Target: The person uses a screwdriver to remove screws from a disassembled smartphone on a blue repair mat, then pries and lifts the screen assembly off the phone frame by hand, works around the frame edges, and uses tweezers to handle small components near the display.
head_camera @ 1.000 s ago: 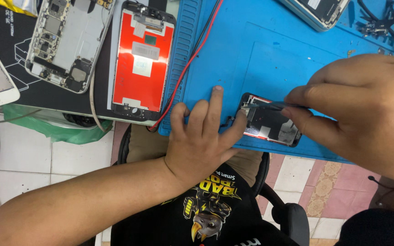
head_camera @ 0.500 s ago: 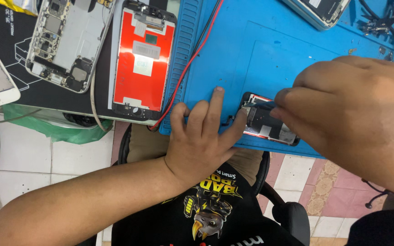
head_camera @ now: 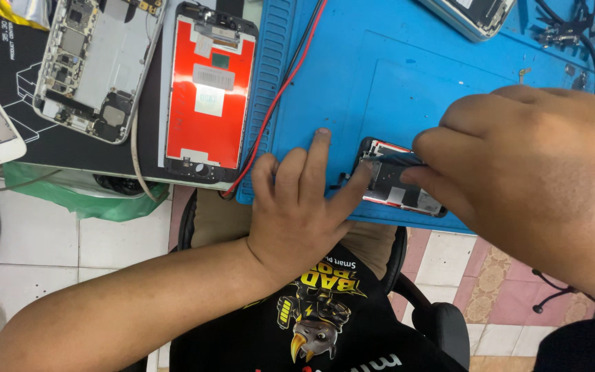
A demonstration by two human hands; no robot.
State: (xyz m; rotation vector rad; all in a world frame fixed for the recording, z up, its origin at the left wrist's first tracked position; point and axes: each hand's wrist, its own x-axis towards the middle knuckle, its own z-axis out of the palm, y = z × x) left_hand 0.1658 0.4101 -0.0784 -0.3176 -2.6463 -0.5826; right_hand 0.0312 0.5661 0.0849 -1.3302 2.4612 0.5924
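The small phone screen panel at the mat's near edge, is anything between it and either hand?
Nothing visible. The left hand lies flat on the blue mat, its forefinger touching the small screen panel at its left end. The right hand covers its right side, fingertips already on it.

There is one view only, from a camera worn on the person's head. It looks steeply down over the near edge of the surface, where a blue mat [head_camera: 394, 76] lies, and stands close to the work. The person's own chest and the tiled floor [head_camera: 56, 255] fill the bottom of the picture, so the far side of the surface runs along the top. The left hand [head_camera: 297, 207] sits near the middle, and the right hand [head_camera: 525, 172] looms large at the right edge, nearest the lens.
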